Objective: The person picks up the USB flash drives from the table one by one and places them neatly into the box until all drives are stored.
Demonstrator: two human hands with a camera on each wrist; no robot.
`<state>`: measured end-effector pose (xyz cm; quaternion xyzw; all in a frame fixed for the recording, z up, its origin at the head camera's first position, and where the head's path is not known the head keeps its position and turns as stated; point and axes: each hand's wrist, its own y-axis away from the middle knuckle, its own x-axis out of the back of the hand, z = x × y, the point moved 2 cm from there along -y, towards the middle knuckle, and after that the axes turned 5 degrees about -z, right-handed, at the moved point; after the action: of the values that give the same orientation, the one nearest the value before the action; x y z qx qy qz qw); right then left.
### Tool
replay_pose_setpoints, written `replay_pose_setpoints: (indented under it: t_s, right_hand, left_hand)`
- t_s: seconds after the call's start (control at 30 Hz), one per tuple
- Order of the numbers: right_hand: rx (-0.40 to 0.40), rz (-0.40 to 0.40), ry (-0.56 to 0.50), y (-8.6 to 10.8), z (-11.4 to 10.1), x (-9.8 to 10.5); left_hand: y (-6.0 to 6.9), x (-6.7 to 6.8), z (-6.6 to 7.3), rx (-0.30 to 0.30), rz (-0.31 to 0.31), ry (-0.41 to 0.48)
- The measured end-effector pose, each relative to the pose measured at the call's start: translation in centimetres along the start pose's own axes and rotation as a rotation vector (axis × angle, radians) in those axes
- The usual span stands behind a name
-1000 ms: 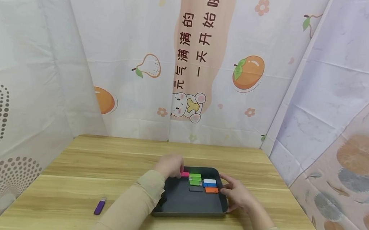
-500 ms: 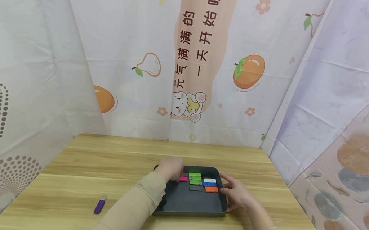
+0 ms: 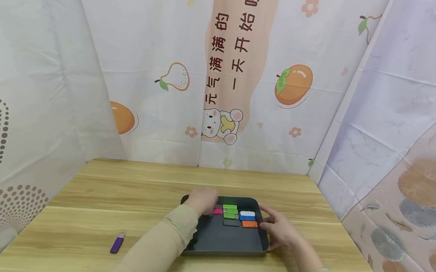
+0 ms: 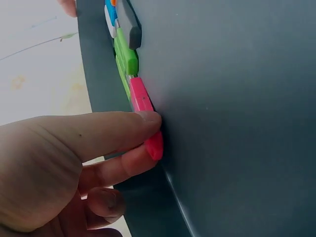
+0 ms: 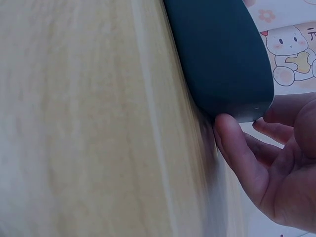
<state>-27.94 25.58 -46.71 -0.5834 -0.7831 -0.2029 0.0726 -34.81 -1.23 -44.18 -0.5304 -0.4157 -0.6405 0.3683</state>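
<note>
My left hand (image 3: pixel 202 199) reaches over the left side of a dark grey tray (image 3: pixel 228 253). Between thumb and index finger it pinches a pink USB flash drive (image 4: pixel 140 94), which lies close to the tray wall, its far end at a green USB flash drive (image 4: pixel 131 60). On the tray's right side, my right hand (image 3: pixel 281 230) grips the wall, its thumb against the outside in the right wrist view. More flash drives are grouped inside: green (image 3: pixel 230 207), dark grey (image 3: pixel 231 223), white (image 3: pixel 247 214), blue (image 3: pixel 247 218) and orange (image 3: pixel 250 224).
A purple USB flash drive (image 3: pixel 117 244) lies on the wooden table (image 3: pixel 81 210), left of the tray. Behind the pink drive, a small dark purplish piece (image 3: pixel 218 206) is partly visible. Patterned cloth curtains (image 3: pixel 158 118) enclose the table at the back and sides.
My left hand has drawn the pink drive slightly nearer within the tray, and a dark purplish piece now shows behind it. My right hand keeps its place on the tray.
</note>
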Motion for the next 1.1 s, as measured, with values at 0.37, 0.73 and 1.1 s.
replay_pose_setpoints:
  t_s: [0.37,0.73,1.1]
  right_hand:
    - [-0.004,-0.001,-0.003,0.0,0.0,-0.1]
    - [-0.002,-0.005,0.005,0.1,0.0,-0.1]
    - [-0.013,0.005,0.008,0.0,0.0,-0.1]
  left_hand:
    - [-0.2,-0.1,0.4,0.014,0.048,-0.08]
    - [0.5,0.7,0.0,-0.022,0.058,-0.071]
    - [2.5,4.1,-0.8,-0.069,0.077,-0.021]
